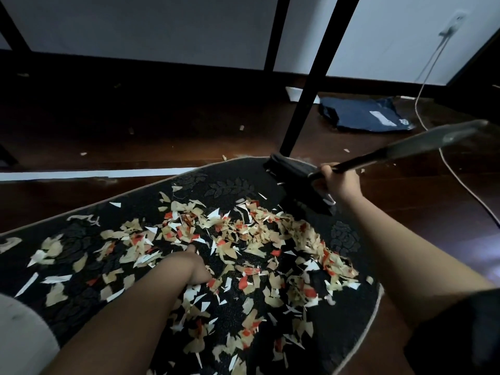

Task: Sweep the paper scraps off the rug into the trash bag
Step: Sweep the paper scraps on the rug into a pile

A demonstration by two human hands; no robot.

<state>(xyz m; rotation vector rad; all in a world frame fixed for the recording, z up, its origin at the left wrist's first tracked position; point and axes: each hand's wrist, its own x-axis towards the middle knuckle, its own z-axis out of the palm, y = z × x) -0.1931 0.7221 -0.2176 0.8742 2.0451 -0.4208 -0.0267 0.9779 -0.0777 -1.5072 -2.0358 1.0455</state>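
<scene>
Head view: right hand (pixel 341 182) grips broom (pixel 300 182); scraps (pixel 243 239) cover rug (pixel 89 301).

Matt paper scraps (pixel 243 239) are lying on a dark, textured woven rug (pixel 235 185); glossy wood floor (pixel 135 136) is reflecting light; the bag (pixel 365 115) is looking like smooth plastic.

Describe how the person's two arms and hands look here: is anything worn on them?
Both forearms are bare, with no watch, bracelet or glove in view. The left hand and the right hand show no rings that I can make out; the dim light hides finer detail. Only the right arm shows clothing: a dark sleeve covers its upper part, at the frame's lower right corner.
</scene>
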